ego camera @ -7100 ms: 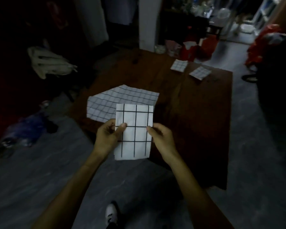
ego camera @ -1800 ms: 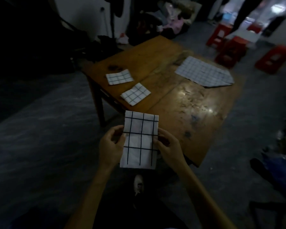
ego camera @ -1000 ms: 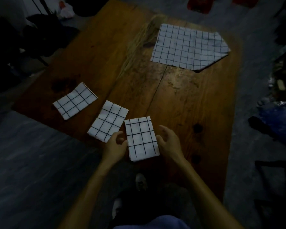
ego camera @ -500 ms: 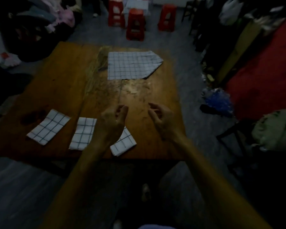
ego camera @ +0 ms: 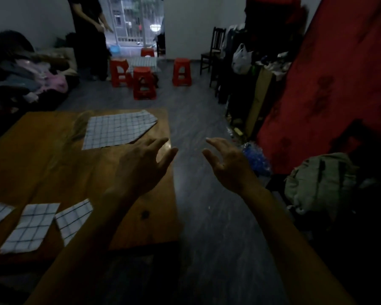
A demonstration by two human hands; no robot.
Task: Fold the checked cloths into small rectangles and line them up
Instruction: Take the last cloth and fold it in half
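Folded cloth now released; both hands lifted, empty.

Bare tabletop at centre left separates the unfolded cloth, upper centre, from three folded cloths at lower left.

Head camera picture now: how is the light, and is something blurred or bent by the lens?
Head view: the room is dim, and the only bright area is the doorway at the back. Both open hands, left hand and right hand, look dark and slightly soft. The large checked cloth shows its grid clearly, while the three folded cloths near the frame edge look smeared. The wide lens stretches the forearms toward the bottom edge.
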